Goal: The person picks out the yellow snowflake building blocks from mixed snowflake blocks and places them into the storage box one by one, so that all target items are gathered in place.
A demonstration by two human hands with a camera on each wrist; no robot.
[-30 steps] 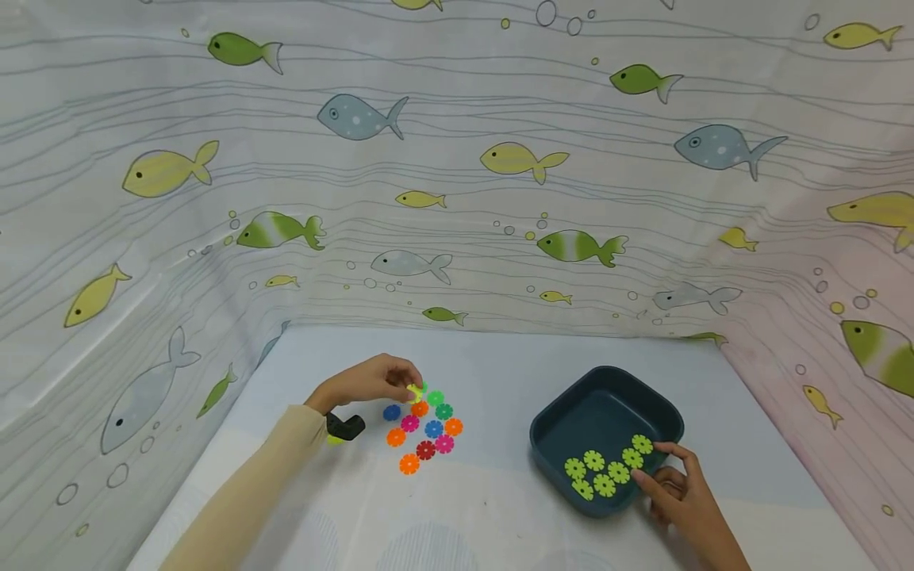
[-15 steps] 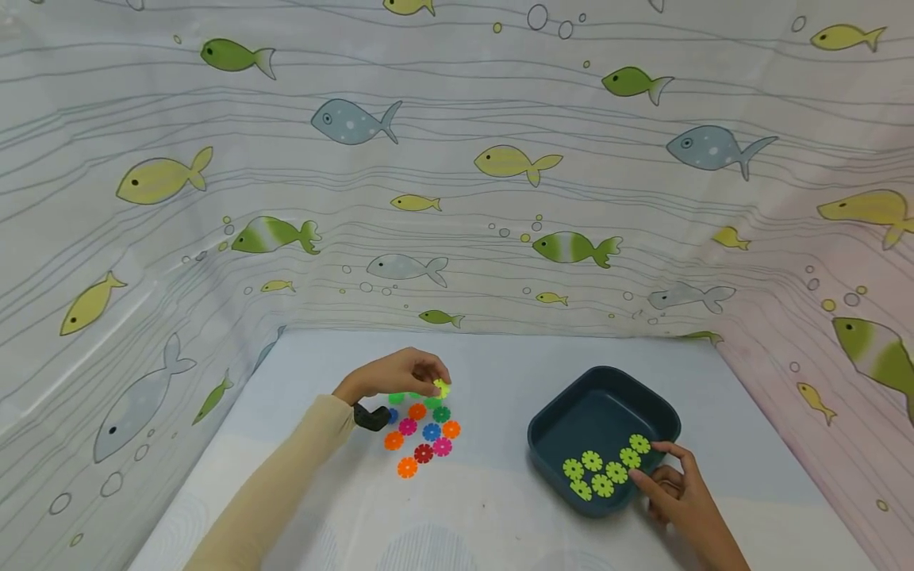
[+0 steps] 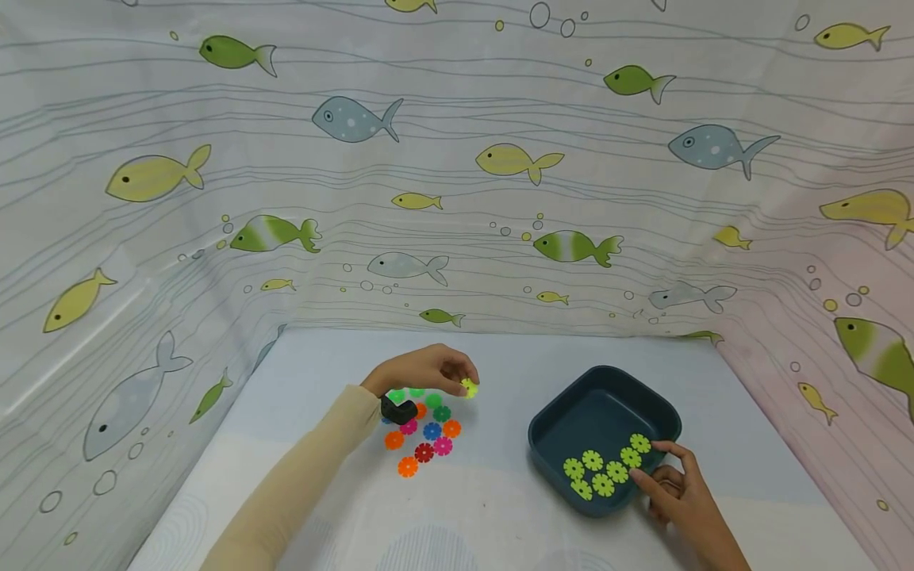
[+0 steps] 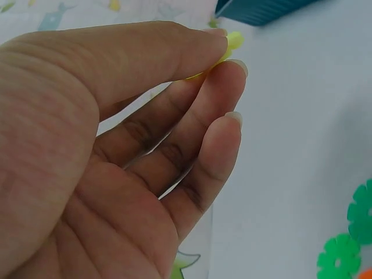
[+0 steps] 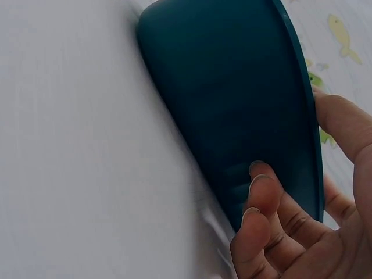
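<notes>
My left hand point(image 3: 428, 370) pinches a yellow notched plastic disc point(image 3: 469, 388) between thumb and fingertips, above the white table, past the upper right of a group of coloured discs. In the left wrist view the yellow disc point(image 4: 234, 40) is mostly hidden by the thumb. My right hand point(image 3: 674, 488) grips the near right rim of a dark teal bin point(image 3: 546, 420), its thumb and index finger over the edge. In the right wrist view several curled fingers point(image 5: 264, 195) lie against the bin's outer wall point(image 5: 226, 87). Several yellow-green discs point(image 3: 603, 484) lie inside the bin, toward its near side.
Loose discs lie left of the bin on the table: orange point(image 3: 408, 466), dark red point(image 3: 424, 453), blue point(image 3: 432, 431), pink point(image 3: 443, 446) and green point(image 3: 442, 414). A black wrist camera point(image 3: 398, 410) covers some of them. A fish-printed curtain point(image 3: 457, 238) surrounds the table.
My left hand has moved right across the loose discs toward the bin, carrying the yellow disc. The right hand and the bin have stayed in place.
</notes>
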